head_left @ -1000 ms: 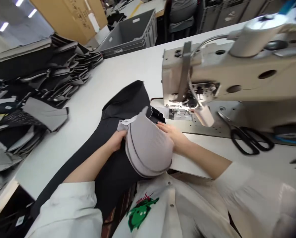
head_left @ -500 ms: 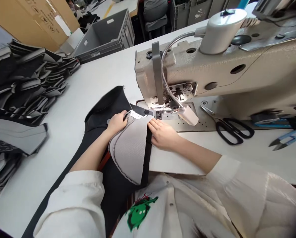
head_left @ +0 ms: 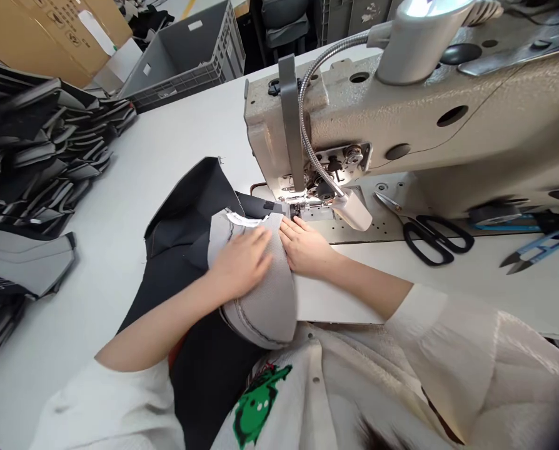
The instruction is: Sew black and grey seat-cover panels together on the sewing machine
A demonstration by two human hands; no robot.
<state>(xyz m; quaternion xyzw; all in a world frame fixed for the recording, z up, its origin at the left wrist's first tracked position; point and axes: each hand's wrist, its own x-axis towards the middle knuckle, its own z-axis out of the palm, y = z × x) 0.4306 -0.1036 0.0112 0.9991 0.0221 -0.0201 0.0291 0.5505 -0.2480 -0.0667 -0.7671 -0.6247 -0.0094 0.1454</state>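
A grey padded fabric piece (head_left: 272, 294) with stitched curved edges and a white strip at its top lies over a larger black fabric piece (head_left: 181, 275). My left hand (head_left: 242, 262) rests across the grey piece, fingers stretched out and partly smeared by motion. Close to the needle area of the sewing machine (head_left: 279, 125), my right hand (head_left: 305, 247) lies flat with its fingertips on the grey piece's right edge. The top end of the fabric reaches the presser foot, whose contact with it I cannot make out.
Black-handled scissors (head_left: 436, 237) and blue thread snips (head_left: 537, 250) lie right of my right hand. A lamp (head_left: 352, 209) on a flexible neck hangs by the needle. Stacked fabric pieces (head_left: 40, 144) fill the left side; a grey crate (head_left: 186, 56) and cardboard box (head_left: 49, 37) stand behind.
My left hand has let go of the grey piece's left edge and moved right, onto its top. The grey piece has spread and shifted. My right hand stays near the needle area.
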